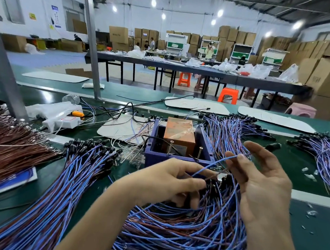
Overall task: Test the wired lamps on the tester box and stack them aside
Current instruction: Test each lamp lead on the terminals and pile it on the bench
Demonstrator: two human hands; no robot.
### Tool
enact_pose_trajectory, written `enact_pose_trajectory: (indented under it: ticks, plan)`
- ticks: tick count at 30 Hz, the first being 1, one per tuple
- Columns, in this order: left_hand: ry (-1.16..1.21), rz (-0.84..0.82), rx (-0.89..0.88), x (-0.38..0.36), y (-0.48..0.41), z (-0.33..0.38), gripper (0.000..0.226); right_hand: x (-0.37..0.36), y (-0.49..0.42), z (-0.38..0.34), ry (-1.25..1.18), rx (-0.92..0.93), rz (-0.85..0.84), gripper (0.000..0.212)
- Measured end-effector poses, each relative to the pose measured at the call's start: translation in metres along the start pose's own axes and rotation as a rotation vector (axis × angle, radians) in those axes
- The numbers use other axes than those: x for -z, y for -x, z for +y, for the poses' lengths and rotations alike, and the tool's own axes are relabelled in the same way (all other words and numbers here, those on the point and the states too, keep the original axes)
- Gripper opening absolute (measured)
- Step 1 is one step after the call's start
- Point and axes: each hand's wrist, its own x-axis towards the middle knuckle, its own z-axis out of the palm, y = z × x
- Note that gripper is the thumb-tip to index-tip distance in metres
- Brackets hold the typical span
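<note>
Two hands sit just in front of the box [177,158] (purple, open top, orange block [179,134] inside, two screws [171,147] upright at its front rim).

The left hand [166,183] has its fingers curled round the black lamp heads of the bundle [182,229]. That bundle lies in front of the box, under both hands, with blue and brown leads fanning toward the camera.

The right hand [263,188] pinches one blue wire [212,166] at the fingertips, with the other fingers loosely bent and the palm facing the camera. The wire runs from that pinch down-left to the left hand's grip, across the box's front right corner. Which lamp it ends in — can't tell.

Around the box:
- A stack [83,170] of the same lamps lies to its left, heads pointing toward the box.
- A pile [232,133] lies to its right, with a second pile [326,155] further right, apart from the first.
- Brown leads [11,153] lie far left, beyond the stack.
- A white power strip [62,122] sits behind and left of it.

Everything rests on the green belt [312,242].
</note>
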Motion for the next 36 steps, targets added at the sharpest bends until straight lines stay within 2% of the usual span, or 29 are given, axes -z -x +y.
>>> enact_pose_trajectory:
  ticks: [8, 12, 15, 20, 22, 26, 31, 36]
  plan:
    - [-0.135, 0.236, 0.097, 0.066, 0.03, -0.011, 0.023, 0.024, -0.01, -0.004, 0.251, 0.081, 0.204, 0.036]
    - [-0.09, 0.362, 0.105, 0.084, 0.043, -0.018, 0.021, 0.033, -0.013, -0.003, 0.451, 0.107, 0.215, 0.04]
    - [0.134, 0.446, 0.02, 0.088, 0.042, -0.019, 0.024, 0.04, -0.015, -0.001, 0.69, 0.031, 0.137, 0.039]
    - [0.475, 0.367, -0.144, 0.084, 0.034, -0.015, 0.042, 0.032, -0.011, 0.0, 1.108, -0.107, -0.146, 0.018]
    - [0.481, 0.333, -0.164, 0.081, 0.033, -0.013, 0.042, 0.027, -0.009, -0.001, 1.238, -0.137, -0.225, 0.022]
    - [0.376, 0.335, -0.13, 0.074, 0.029, -0.013, 0.042, 0.014, 0.002, -0.007, 1.347, -0.157, -0.342, 0.031]
    - [0.303, 0.368, -0.074, 0.063, 0.02, -0.012, 0.019, -0.001, 0.016, -0.015, 1.366, -0.103, -0.442, 0.034]
    - [0.254, 0.436, -0.07, 0.048, 0.01, -0.01, 0.012, -0.019, 0.029, -0.017, 0.957, -0.067, -0.639, 0.018]
